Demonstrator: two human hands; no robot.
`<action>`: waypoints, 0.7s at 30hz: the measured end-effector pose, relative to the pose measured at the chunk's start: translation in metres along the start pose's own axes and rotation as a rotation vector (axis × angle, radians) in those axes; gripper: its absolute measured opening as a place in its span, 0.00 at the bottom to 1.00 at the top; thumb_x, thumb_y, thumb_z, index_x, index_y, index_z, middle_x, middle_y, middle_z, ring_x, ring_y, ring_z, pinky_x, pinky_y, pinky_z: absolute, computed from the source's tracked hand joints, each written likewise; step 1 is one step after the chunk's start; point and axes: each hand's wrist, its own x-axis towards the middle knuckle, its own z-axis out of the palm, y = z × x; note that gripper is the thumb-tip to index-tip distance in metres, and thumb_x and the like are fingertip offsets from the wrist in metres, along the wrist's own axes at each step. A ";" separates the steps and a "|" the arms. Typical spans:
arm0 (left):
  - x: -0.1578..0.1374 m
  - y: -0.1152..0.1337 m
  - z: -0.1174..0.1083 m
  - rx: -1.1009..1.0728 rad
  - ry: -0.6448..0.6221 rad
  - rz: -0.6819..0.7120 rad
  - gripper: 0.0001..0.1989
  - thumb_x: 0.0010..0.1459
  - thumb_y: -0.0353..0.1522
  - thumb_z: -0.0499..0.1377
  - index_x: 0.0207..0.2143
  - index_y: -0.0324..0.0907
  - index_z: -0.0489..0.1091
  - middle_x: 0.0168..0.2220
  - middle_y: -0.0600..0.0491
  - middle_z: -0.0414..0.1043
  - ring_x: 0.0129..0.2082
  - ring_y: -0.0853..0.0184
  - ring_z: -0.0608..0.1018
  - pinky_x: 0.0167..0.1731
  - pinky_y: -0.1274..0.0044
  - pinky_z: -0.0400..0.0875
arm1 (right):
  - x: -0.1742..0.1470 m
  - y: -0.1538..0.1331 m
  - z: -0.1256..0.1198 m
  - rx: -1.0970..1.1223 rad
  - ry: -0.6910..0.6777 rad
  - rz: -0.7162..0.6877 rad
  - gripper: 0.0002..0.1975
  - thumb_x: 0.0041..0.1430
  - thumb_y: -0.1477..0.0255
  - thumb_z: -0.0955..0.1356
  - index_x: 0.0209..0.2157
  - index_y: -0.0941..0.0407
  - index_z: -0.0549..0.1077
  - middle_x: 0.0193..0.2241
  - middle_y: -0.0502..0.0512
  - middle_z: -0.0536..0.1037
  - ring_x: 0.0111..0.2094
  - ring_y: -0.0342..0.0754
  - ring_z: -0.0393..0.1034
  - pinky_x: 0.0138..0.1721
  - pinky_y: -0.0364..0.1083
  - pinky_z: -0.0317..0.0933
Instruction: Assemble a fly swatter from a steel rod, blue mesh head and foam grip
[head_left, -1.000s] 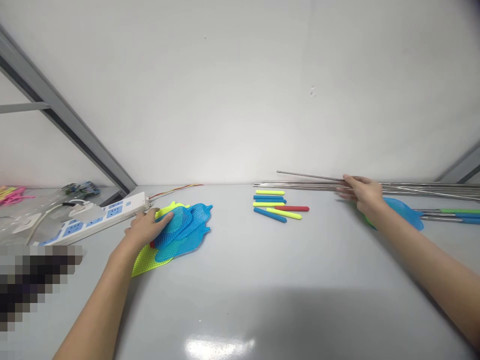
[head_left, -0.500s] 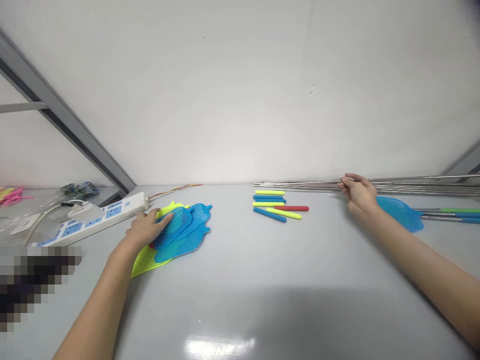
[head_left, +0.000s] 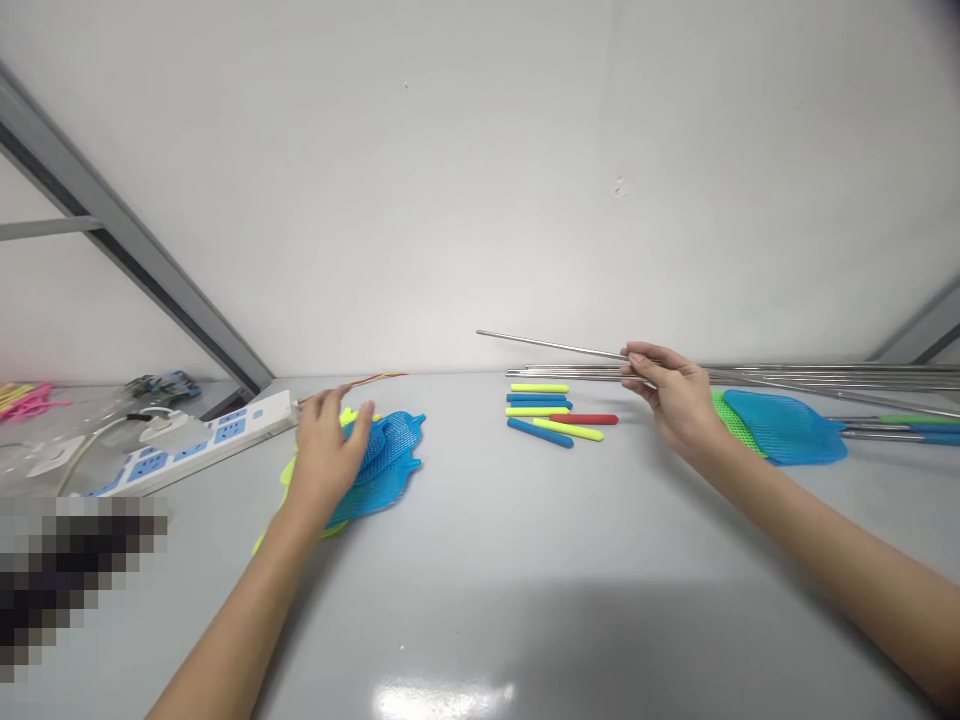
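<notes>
My right hand [head_left: 671, 390] pinches one thin metal rod [head_left: 551, 346], raised off the bundle of metal rods [head_left: 832, 376] lying along the wall. The rod's left end points up and to the left. Over a pile of blue fly swatter heads [head_left: 401, 450] and yellow fly swatter heads [head_left: 287, 470] is my left hand [head_left: 330, 440], its thumb apart from the fingers. It covers part of the pile, and whether it touches the heads is hard to see. Between my hands lie several handle grips in yellow [head_left: 538, 388], blue [head_left: 540, 433] and red [head_left: 592, 419].
Fly swatters with a blue head [head_left: 787, 428] and a green head [head_left: 735, 422] lie at right. A white power strip [head_left: 195, 450] with plugs and a cable stands at left, with pink and yellow pieces [head_left: 30, 400] beyond. A metal frame post [head_left: 135, 240] slants behind.
My right hand has moved left and lifted a metal rod from the bundle. My left hand has shifted right over the swatter heads, its thumb raised.
</notes>
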 end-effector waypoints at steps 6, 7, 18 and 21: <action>-0.036 0.056 0.011 -0.240 -0.005 0.444 0.25 0.57 0.36 0.47 0.56 0.43 0.46 0.56 0.47 0.49 0.56 0.62 0.55 0.54 0.68 0.51 | -0.025 -0.001 0.015 -0.010 -0.136 0.049 0.11 0.44 0.69 0.69 0.34 0.51 0.73 0.36 0.49 0.73 0.27 0.39 0.68 0.23 0.37 0.65; -0.041 0.062 0.012 -0.240 -0.029 0.495 0.26 0.57 0.35 0.48 0.57 0.44 0.44 0.58 0.47 0.47 0.57 0.62 0.53 0.55 0.67 0.51 | -0.029 -0.001 0.017 -0.017 -0.162 0.069 0.12 0.44 0.68 0.69 0.35 0.51 0.73 0.37 0.49 0.73 0.27 0.39 0.68 0.22 0.37 0.65; -0.046 0.065 0.003 -0.172 0.047 0.631 0.19 0.58 0.34 0.49 0.52 0.44 0.55 0.51 0.49 0.61 0.52 0.62 0.63 0.55 0.60 0.40 | -0.074 0.002 0.037 -0.078 -0.443 0.111 0.13 0.48 0.64 0.67 0.36 0.54 0.75 0.34 0.55 0.75 0.31 0.46 0.67 0.22 0.42 0.64; -0.046 0.060 0.006 -0.219 -0.082 0.636 0.13 0.60 0.32 0.46 0.46 0.42 0.61 0.40 0.52 0.69 0.41 0.66 0.69 0.49 0.66 0.56 | -0.082 -0.001 0.039 -0.103 -0.547 0.107 0.14 0.51 0.66 0.65 0.41 0.52 0.72 0.41 0.55 0.71 0.31 0.44 0.66 0.22 0.41 0.65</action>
